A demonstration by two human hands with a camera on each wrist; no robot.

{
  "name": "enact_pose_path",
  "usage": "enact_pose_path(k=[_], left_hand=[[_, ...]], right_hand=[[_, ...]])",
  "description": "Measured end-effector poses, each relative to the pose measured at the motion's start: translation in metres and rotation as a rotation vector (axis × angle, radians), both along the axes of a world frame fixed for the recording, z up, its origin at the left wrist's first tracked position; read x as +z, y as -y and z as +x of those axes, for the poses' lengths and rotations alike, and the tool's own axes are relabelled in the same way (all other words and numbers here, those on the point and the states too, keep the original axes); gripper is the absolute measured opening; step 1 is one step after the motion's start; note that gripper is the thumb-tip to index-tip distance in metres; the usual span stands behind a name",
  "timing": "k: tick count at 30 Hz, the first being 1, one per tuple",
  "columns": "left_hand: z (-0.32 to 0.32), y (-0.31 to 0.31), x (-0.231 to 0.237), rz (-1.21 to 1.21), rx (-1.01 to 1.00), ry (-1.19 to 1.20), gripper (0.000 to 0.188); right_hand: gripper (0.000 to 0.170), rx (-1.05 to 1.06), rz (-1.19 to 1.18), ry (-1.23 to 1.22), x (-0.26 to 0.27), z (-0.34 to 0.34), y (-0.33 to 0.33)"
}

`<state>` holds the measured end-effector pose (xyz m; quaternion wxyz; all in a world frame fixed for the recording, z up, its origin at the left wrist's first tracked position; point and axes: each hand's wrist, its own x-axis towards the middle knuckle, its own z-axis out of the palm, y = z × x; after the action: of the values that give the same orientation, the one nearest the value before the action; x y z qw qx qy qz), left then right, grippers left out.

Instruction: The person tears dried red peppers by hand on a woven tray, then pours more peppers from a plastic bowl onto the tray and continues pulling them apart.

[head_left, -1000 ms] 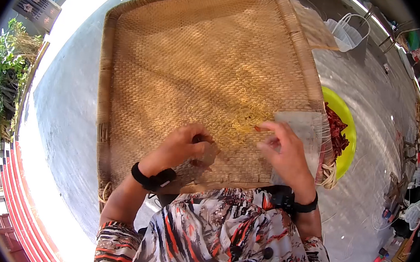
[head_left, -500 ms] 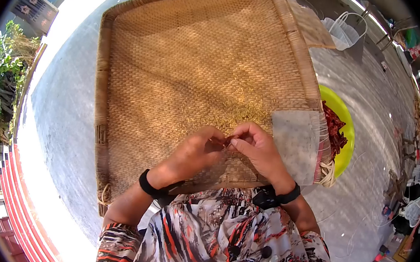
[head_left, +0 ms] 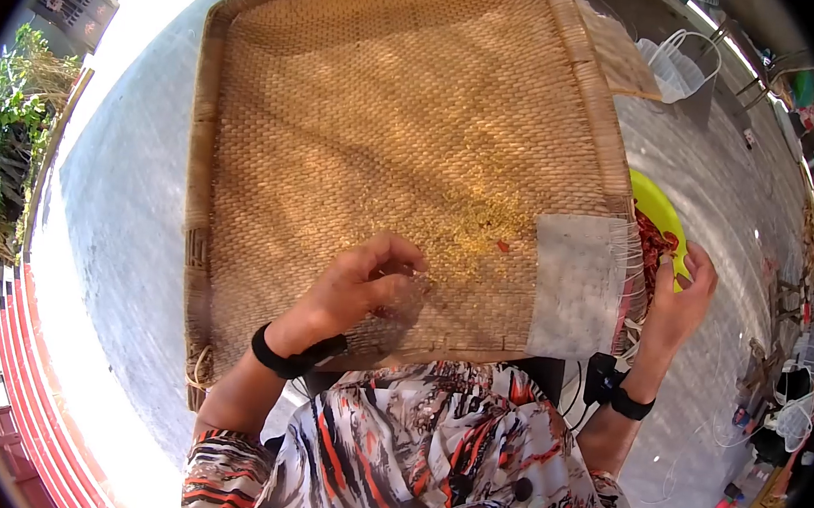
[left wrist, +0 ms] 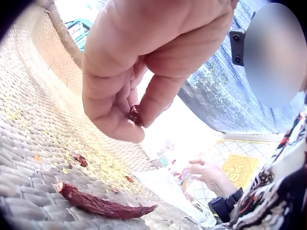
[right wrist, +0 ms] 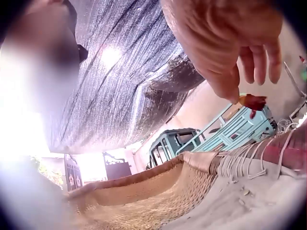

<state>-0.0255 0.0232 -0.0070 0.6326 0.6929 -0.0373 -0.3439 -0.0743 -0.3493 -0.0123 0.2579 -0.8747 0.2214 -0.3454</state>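
Over the near part of a large woven tray (head_left: 344, 84), my left hand (head_left: 361, 284) pinches a small dark red piece of dried chili (left wrist: 135, 115) between thumb and fingers. Beneath it in the left wrist view lies a whole dried chili (left wrist: 105, 203), with small red scraps and yellow seeds (left wrist: 96, 165) about. My right hand (head_left: 682, 302) is at the yellow-green basin (head_left: 658, 201) of dried red chilies (head_left: 649, 236). Its fingers point down, spread apart, and a torn chili piece (right wrist: 253, 101) is right at the thumb tip in the right wrist view.
A pale cloth patch (head_left: 573, 288) covers the tray's right side, beside its frayed, corded rim. A red scrap (head_left: 502, 247) lies among the seeds. Beyond the tray stands a clear plastic bag (head_left: 680, 70) on the concrete floor; cluttered goods line the far right.
Both hands met over the tray around a chili half a second ago. Since then the right hand has swung right to the basin, while the left has shifted slightly left, holding a chili piece.
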Motion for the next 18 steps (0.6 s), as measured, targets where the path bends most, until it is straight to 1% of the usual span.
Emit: enact_pose_path(k=[2,3,5,7,9,10,11,12,14,15,16,18], left_hand=[[-0.001,0.002,0.002,0.002,0.002,0.052,0.023],[-0.001,0.003,0.002,0.016,-0.004,0.089,0.023],[-0.003,0.009,0.006,0.049,-0.027,0.196,0.022],[-0.003,0.02,0.013,0.077,-0.056,0.342,0.023],[-0.003,0.03,0.007,0.161,-0.114,0.625,0.029],[-0.003,0.033,0.003,0.202,-0.142,0.765,0.032],[-0.002,0.035,0.001,0.193,-0.17,0.825,0.039],[-0.003,0.037,0.004,0.198,-0.159,0.798,0.04],[-0.006,0.04,0.013,0.205,-0.141,0.745,0.042],[-0.006,0.039,0.013,0.227,-0.114,0.789,0.042],[-0.007,0.035,0.013,0.248,-0.087,0.831,0.042],[-0.005,0.02,0.007,0.344,-0.144,0.878,0.043]], right_hand=[[0.028,0.047,0.37,-0.007,0.01,-0.001,-0.027],[0.029,0.307,0.578,0.028,-0.004,-0.003,-0.031],[0.034,0.672,0.734,-0.27,-0.005,0.001,-0.061],[0.043,0.954,0.985,-0.516,-0.005,0.007,-0.101],[0.042,1.18,1.135,-0.54,-0.012,0.013,-0.125],[0.041,1.217,1.237,-0.543,-0.019,0.016,-0.132],[0.039,1.253,1.337,-0.545,-0.027,0.021,-0.138],[0.037,1.285,1.437,-0.546,-0.031,0.023,-0.14],[0.032,1.192,1.517,-0.556,-0.03,0.025,-0.135],[0.03,1.141,1.558,-0.561,-0.029,0.025,-0.131],[0.028,1.065,1.511,-0.5,-0.025,0.022,-0.123],[0.026,0.919,1.407,-0.383,-0.013,0.016,-0.102]])
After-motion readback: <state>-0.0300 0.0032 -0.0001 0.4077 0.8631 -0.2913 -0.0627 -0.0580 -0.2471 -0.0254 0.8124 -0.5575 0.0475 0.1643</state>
